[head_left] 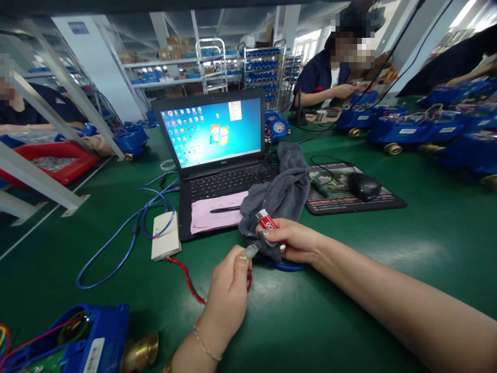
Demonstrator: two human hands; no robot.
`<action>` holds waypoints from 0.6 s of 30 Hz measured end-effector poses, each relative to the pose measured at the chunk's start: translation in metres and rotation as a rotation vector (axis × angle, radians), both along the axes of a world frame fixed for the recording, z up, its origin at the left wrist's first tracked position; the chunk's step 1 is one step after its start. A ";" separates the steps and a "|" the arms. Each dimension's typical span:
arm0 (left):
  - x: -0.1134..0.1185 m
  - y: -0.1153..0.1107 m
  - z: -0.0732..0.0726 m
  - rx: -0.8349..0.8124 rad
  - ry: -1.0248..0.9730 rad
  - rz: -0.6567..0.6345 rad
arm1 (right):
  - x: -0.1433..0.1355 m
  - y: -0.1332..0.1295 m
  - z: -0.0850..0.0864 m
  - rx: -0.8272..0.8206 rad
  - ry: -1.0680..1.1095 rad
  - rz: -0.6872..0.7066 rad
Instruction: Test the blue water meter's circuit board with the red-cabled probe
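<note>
My left hand pinches a small grey connector with pins at its tip; a red cable runs from near this hand to a white box. Just right of it, my right hand holds a red and white USB stick, its metal end pointing up and left. The two pieces are apart. Behind my right hand a grey cloth lies against an open laptop. Pink paper with a black pen rests on the laptop's palm rest.
A blue housing with a brass fitting stands at the lower left. Blue cable loops left of the laptop. A mouse sits on a mat. Several blue units and other people are farther back.
</note>
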State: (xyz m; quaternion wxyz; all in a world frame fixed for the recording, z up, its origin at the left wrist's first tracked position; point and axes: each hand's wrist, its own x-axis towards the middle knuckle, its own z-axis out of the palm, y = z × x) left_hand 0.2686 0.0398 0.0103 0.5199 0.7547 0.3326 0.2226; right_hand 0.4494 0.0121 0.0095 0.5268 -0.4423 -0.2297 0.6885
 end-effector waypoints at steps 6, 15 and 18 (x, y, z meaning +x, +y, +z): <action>0.001 -0.001 0.000 -0.045 0.010 0.010 | -0.009 0.000 -0.002 -0.001 -0.049 0.069; -0.004 -0.003 0.000 -0.109 0.019 0.055 | -0.004 0.004 0.015 0.147 -0.373 -0.080; -0.006 -0.003 0.000 -0.158 0.042 0.076 | 0.011 0.005 0.020 0.234 -0.608 -0.279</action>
